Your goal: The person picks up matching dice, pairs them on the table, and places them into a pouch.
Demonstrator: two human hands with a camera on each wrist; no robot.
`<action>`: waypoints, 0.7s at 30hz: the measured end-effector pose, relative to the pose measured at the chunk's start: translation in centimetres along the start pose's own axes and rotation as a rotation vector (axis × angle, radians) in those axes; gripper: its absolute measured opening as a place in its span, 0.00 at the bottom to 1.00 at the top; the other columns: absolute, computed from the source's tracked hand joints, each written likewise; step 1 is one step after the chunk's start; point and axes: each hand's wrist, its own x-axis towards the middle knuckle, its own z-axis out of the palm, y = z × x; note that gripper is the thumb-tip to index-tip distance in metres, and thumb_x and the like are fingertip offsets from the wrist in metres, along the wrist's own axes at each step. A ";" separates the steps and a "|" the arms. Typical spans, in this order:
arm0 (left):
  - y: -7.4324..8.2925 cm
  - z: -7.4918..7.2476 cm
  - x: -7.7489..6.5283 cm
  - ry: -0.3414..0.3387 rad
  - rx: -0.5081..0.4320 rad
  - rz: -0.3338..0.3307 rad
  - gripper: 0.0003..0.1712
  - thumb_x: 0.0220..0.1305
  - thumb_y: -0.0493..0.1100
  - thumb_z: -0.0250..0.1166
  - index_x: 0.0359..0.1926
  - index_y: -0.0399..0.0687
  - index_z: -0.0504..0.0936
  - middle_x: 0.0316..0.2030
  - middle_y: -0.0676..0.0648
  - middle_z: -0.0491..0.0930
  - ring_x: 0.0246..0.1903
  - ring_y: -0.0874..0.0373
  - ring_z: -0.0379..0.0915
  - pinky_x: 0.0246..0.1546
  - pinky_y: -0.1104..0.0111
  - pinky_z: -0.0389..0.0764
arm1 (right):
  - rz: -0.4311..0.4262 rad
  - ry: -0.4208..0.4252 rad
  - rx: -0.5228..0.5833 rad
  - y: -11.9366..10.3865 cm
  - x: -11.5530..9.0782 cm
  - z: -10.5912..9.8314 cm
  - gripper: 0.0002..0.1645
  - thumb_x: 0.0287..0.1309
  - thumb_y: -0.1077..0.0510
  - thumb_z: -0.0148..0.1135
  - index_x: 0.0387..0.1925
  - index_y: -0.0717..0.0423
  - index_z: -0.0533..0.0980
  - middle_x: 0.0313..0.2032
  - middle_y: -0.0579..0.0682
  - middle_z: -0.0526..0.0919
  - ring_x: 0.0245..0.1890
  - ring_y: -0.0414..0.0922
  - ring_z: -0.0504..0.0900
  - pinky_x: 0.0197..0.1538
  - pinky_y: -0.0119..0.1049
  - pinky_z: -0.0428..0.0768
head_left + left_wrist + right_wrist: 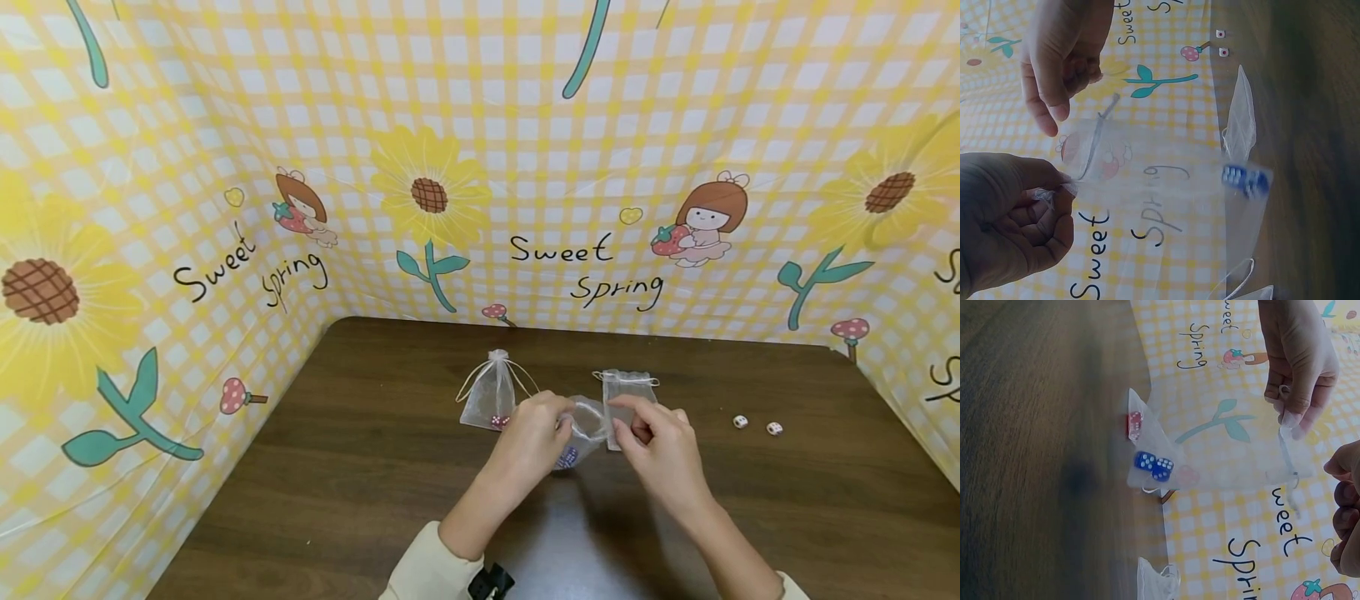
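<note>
My left hand (531, 433) pinches the top edge of a sheer white organza drawstring bag (1166, 156), which hangs over the table. At the bottom of this bag lie blue dice (1154, 465) with white pips. The right hand (663, 446) is beside the bag's mouth, its thumb and forefinger apart and its other fingers curled loosely. In the right wrist view a small gap shows between the right fingertips (1330, 467) and the bag, with nothing held.
Behind the left hand stands a drawn-up organza bag (480, 407) with red dice (500, 422) inside. Another organza bag (630, 385) lies flat behind the right hand. Two white dice (775, 428) rest on the brown table (360, 467) at right. A checked cloth (525, 192) encloses the back.
</note>
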 end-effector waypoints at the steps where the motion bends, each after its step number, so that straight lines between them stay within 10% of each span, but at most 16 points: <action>1: 0.0 0.0 0.0 0.005 0.000 0.003 0.07 0.53 0.30 0.64 0.36 0.35 0.83 0.30 0.45 0.81 0.30 0.59 0.77 0.29 0.80 0.75 | 0.003 0.002 0.000 0.0 0.0 0.0 0.19 0.35 0.75 0.68 0.33 0.58 0.80 0.15 0.34 0.57 0.15 0.31 0.56 0.30 0.31 0.55; 21: -0.4 0.0 0.1 0.089 0.002 0.034 0.06 0.54 0.31 0.64 0.35 0.36 0.84 0.28 0.46 0.80 0.26 0.62 0.75 0.28 0.79 0.74 | 0.254 -0.106 0.015 2.3 -1.1 -1.3 0.09 0.46 0.67 0.67 0.33 0.58 0.82 0.14 0.37 0.66 0.15 0.33 0.61 0.19 0.26 0.60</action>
